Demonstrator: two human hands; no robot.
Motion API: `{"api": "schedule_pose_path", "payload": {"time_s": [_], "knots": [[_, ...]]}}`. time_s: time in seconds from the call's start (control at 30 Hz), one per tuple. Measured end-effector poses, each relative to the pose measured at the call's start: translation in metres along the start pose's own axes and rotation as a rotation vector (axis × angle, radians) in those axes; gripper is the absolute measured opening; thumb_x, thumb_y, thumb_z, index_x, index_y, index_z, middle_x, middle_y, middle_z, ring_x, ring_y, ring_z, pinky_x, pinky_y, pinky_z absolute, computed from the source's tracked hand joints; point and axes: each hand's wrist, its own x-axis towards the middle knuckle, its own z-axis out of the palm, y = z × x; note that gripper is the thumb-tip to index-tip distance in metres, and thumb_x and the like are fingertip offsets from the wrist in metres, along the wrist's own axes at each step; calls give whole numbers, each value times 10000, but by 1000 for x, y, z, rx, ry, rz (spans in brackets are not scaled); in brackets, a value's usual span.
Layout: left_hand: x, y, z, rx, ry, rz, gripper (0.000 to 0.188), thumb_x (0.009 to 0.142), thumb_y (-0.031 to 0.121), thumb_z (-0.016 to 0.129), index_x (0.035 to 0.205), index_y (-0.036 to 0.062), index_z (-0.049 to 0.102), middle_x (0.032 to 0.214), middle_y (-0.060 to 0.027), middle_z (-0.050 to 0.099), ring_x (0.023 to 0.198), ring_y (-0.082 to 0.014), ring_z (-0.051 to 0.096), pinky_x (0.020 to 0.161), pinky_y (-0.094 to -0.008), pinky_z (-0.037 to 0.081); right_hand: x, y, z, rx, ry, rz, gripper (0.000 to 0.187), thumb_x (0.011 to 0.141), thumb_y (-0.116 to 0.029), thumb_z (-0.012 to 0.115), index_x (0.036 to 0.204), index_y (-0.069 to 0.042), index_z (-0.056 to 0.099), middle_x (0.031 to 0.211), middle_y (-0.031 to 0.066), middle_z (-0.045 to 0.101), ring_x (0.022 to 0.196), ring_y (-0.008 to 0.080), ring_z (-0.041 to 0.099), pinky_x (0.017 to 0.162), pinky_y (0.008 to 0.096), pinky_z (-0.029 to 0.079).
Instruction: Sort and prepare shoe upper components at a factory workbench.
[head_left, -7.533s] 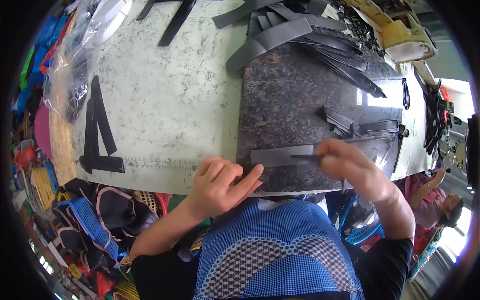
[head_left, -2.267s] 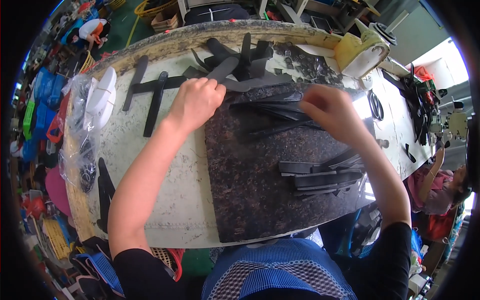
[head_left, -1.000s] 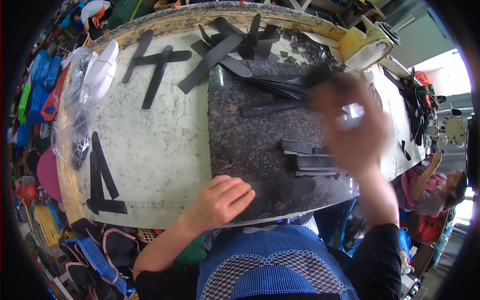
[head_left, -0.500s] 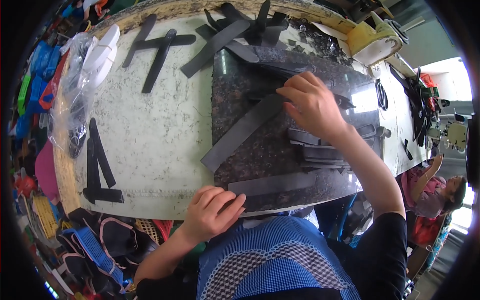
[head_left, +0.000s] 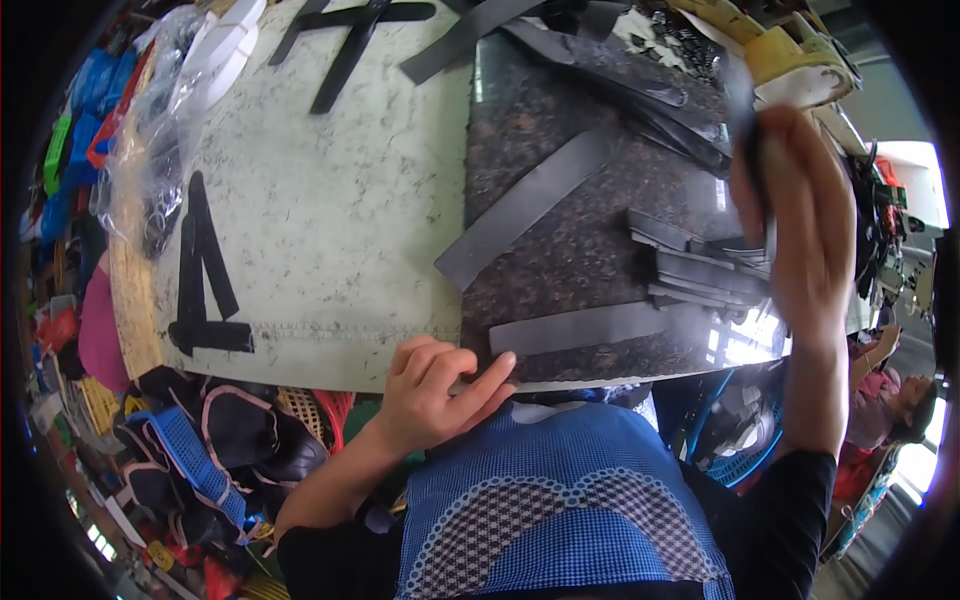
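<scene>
My left hand (head_left: 430, 395) rests at the table's front edge with loosely bent fingers, some stretched out, holding nothing I can see. Its fingertips lie beside a flat grey strip (head_left: 580, 328) on the dark stone slab (head_left: 560, 230). A second grey strip (head_left: 530, 205) lies slanted farther back. Out at the slab's right side my right hand (head_left: 800, 210), blurred by motion, is closed around a long dark tool (head_left: 754, 165) whose kind I cannot make out. A stack of grey strips (head_left: 705, 275) sits just left of that hand.
More dark strips (head_left: 650, 110) pile up behind. Several black strips (head_left: 205, 270) lie on the pale board (head_left: 330, 220) at left, near clear plastic wrap (head_left: 160, 150). A yellow container (head_left: 785, 65) stands at back right. Below the table is a blue basket (head_left: 735, 430).
My right hand has moved from above the slanted strip out to the right and now holds the dark tool. The view has shifted; my left hand stays by the front strip.
</scene>
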Motion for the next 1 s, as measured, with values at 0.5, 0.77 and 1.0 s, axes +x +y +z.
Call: {"api": "schedule_pose_path", "payload": {"time_s": [0.5,0.77,1.0], "knots": [[-8,-11,3,25,29,118,298,850,233,836,1141,172,828,983,22,586,911,-159,569,892,-335,505,-47,39,90,-32,-708,482,204,977,-189,747,966,15,757,805,124,753,678,195,752,611,315,580],[8,-2,6,-133,-137,164,267,988,273,714,1174,83,721,1316,-81,707,1270,-226,635,1112,-388,522,-59,34,101,-610,-581,200,342,861,-364,838,853,-43,722,740,142,732,654,314,733,632,416,587],[15,-3,1,-1,-148,187,450,963,416,749,1299,116,755,1170,-29,660,1129,-207,600,1016,-384,493,-111,54,26,90,-264,753,195,1010,-131,731,988,61,704,792,95,748,750,140,750,640,277,594]]}}
